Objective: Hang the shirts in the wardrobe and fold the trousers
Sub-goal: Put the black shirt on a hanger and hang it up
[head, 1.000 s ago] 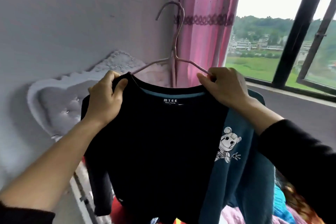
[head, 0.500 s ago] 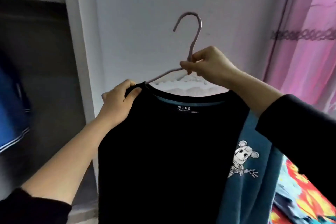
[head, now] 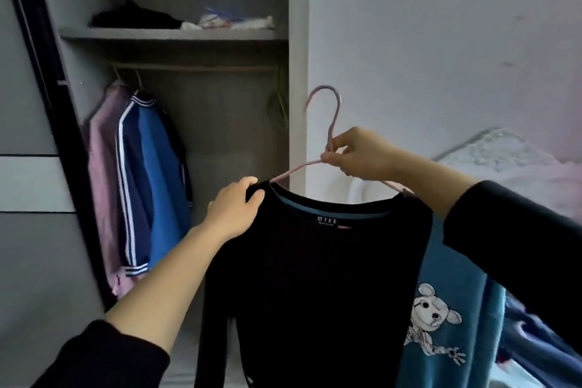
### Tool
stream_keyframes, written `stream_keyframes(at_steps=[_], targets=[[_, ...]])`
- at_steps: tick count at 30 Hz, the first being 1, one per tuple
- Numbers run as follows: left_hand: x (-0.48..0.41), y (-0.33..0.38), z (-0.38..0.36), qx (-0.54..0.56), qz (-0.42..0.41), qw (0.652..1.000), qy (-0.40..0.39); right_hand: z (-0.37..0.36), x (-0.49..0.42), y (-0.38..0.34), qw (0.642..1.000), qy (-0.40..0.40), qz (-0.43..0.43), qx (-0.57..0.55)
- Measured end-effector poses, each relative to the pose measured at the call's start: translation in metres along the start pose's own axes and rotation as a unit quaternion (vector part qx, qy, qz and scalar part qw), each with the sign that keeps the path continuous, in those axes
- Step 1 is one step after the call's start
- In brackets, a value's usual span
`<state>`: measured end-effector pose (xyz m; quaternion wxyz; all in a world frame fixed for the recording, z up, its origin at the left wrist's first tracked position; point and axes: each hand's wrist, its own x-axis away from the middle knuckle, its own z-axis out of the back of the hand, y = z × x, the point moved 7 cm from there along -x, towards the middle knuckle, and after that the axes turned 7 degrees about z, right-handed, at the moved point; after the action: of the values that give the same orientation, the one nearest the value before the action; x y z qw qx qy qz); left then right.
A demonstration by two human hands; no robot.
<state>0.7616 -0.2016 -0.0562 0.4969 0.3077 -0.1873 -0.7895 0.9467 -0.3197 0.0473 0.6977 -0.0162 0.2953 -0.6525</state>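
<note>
A black and teal long-sleeved shirt (head: 315, 287) with a white bear print hangs on a pink wire hanger (head: 330, 123) in front of me. My right hand (head: 359, 153) pinches the hanger at the base of its hook. My left hand (head: 234, 209) grips the shirt's left shoulder over the hanger arm. The open wardrobe (head: 297, 50) stands to the left, its rail (head: 195, 68) above and left of the hanger hook.
A pink garment (head: 100, 186) and a blue striped jacket (head: 154, 179) hang at the rail's left end. Green hangers (head: 278, 98) hang at its right end. Dark and white items lie on the upper shelf (head: 170, 35). A white headboard (head: 491, 151) and bedding are at the right.
The view has swung left from the window and curtain to the open wardrobe. My right hand moved from the hanger's right arm to the base of the hook; the left hand kept its grip.
</note>
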Motion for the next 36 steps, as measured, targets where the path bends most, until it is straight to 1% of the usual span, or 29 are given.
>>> stream_keyframes(at_steps=[3,6,13,15,18,22,26,30,36], targets=[[-0.035,-0.042,0.005,-0.012,0.034,0.999,-0.006,-0.037,-0.051,-0.008,0.999,-0.022,0.007,0.022],[-0.072,-0.077,0.009,-0.015,0.054,0.998,-0.021,-0.068,-0.106,-0.012,0.999,-0.021,0.021,0.032],[-0.199,-0.142,0.042,-0.046,0.070,0.996,0.012,-0.128,-0.249,-0.017,0.997,-0.055,0.040,0.037],[-0.238,-0.155,0.057,-0.054,0.071,0.996,0.031,-0.142,-0.287,-0.020,0.996,-0.057,0.046,0.050],[-0.283,-0.168,0.076,-0.059,0.051,0.995,0.068,-0.160,-0.341,-0.025,0.996,-0.054,0.046,0.058],[-0.332,-0.190,0.091,-0.135,0.011,0.987,0.083,-0.182,-0.407,-0.031,0.997,-0.042,0.043,0.051],[-0.392,-0.215,0.119,-0.158,-0.001,0.981,0.114,-0.206,-0.471,-0.039,0.997,-0.020,0.046,0.054],[-0.456,-0.233,0.150,-0.199,-0.032,0.970,0.136,-0.225,-0.533,-0.047,0.996,0.025,0.036,0.082],[-0.556,-0.264,0.208,-0.208,-0.069,0.963,0.156,-0.233,-0.629,-0.068,0.993,0.079,0.019,0.091]])
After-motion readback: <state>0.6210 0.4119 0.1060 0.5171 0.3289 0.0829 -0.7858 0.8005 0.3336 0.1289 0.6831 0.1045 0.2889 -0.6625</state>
